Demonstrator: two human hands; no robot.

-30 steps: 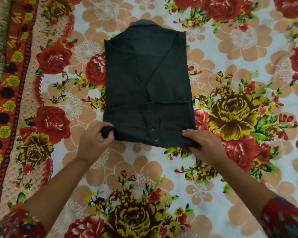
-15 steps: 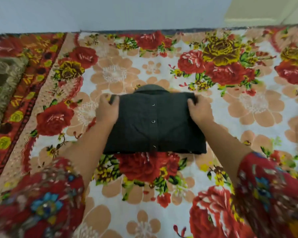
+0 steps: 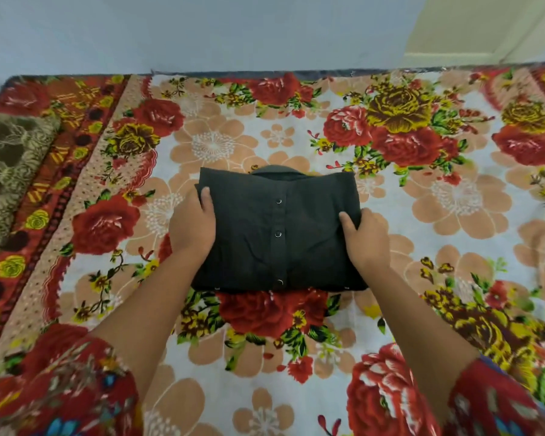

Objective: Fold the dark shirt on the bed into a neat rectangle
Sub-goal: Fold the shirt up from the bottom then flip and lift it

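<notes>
The dark shirt (image 3: 277, 234) lies on the bed as a compact rectangle, its button placket with snaps running down the middle and its collar peeking out at the far edge. My left hand (image 3: 192, 225) grips the shirt's left side, thumb on top and fingers tucked under the edge. My right hand (image 3: 367, 237) grips the right side the same way. Both forearms reach in from the bottom of the view.
The floral bedspread (image 3: 438, 215) in red, yellow and peach covers the bed. A brown patterned pillow or blanket (image 3: 7, 171) lies at the left edge. A pale wall (image 3: 202, 29) runs along the bed's far side.
The shirt's lower half was folded up over the upper half, making a shorter rectangle. Since then my hands have slid from the far corners down to the shirt's sides.
</notes>
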